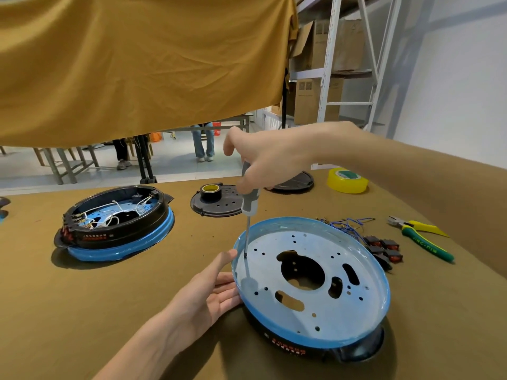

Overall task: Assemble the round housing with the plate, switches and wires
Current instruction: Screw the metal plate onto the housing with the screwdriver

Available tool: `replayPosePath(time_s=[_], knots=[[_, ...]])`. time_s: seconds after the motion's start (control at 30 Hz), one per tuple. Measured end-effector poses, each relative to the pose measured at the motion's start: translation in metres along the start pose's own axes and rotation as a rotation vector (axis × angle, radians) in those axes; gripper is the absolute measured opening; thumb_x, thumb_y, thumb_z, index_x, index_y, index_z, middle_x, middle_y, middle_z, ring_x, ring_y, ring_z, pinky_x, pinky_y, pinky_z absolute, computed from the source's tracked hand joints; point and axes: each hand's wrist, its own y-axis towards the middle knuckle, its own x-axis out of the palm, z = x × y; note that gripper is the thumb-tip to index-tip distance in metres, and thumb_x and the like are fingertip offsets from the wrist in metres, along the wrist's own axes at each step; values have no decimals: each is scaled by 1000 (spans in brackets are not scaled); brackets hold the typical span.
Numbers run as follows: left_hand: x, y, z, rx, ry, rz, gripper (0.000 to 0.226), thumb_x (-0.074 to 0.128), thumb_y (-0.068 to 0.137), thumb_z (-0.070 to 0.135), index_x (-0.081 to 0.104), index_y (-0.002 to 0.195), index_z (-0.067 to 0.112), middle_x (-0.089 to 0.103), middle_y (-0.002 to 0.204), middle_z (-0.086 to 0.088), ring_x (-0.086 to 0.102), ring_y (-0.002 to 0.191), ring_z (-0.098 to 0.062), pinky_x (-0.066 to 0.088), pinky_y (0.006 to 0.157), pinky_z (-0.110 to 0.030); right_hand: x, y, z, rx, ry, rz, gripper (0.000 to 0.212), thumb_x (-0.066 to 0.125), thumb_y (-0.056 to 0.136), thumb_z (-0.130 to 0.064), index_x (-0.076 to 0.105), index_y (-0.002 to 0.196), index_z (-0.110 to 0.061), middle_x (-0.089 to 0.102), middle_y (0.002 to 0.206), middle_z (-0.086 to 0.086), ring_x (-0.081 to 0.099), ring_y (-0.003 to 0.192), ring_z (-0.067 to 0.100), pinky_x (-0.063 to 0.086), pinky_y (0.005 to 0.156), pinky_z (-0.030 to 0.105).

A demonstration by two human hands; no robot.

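Plate-fixing step: right hand (pixel 270 157) grips screwdriver (pixel 249 207), tip on plate (pixel 315 311) w/ left hand (pixel 216 292) flat, steadying housing (pixel 285 344); next, drive it straight.

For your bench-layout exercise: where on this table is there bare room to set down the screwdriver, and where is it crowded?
Bare table lies in front of the wired housing, beside the left hand; another patch sits between that housing and the plate. Crowded: right of the plate, with wires, switches and pliers.
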Motion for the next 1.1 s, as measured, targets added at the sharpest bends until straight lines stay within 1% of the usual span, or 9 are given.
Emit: replayPosePath(time_s=[0.13,0.27,0.4,0.53,0.67,0.8,0.9,1.0,1.1], knots=[[-1,-2,1,-17,-22,-14,80,93,57,40,60,118,-2,78,101,-21,78,93,-32,65,68,-38,6,1,-2,-18,-64,89,43,56,103,-39,35,130,-13,72,66,3,66,60,21,52,56,31],[0,-3,2,-18,-19,-29,82,93,58,41,59,119,-2,78,102,-21,78,94,-32,66,71,-39,2,1,-3,-4,-18,31,55,64,98,-35,29,136,-15,70,85,9,65,72,25,51,59,35],[-1,-2,1,-21,-16,-29,81,92,59,42,59,119,-1,78,103,-20,78,96,-32,66,75,-40,5,2,-2,-14,-62,96,51,59,101,-40,33,132,-10,71,64,3,71,61,20,50,54,31],[-2,-2,1,-24,-11,-55,79,91,64,43,59,121,-2,77,106,-21,77,98,-32,65,77,-40,2,0,1,-11,-7,43,56,66,97,-34,30,137,-16,69,84,5,66,72,20,50,59,35],[-1,-3,2,-20,-11,-40,82,93,57,42,59,119,-1,78,104,-20,77,97,-32,65,78,-41,5,-2,1,-33,-14,118,45,60,100,-42,37,129,-15,70,56,-1,68,53,13,51,54,30],[-1,-4,2,-15,-9,-49,83,93,59,41,58,120,-2,77,105,-21,77,97,-33,65,78,-42,3,-6,2,-38,41,70,56,68,96,-38,32,136,-22,71,70,0,70,68,16,56,58,35],[-1,-3,2,-14,-2,-45,82,92,59,41,58,120,-2,78,104,-21,77,97,-33,65,78,-41,4,-6,2,-64,-5,108,44,65,99,-37,39,129,-20,71,61,-3,67,52,9,55,52,30],[-1,-3,2,-17,-5,-44,82,93,58,41,58,119,0,78,104,-20,77,97,-32,65,78,-40,8,-5,1,-68,-21,135,39,63,99,-46,46,122,-19,74,79,-1,68,54,11,58,55,31],[-3,-2,2,-15,-3,-54,86,94,55,41,57,120,-1,77,106,-21,77,98,-32,63,83,-42,0,-9,4,-40,98,12,30,71,96,-29,51,114,-17,72,71,-1,67,50,10,54,47,24]])
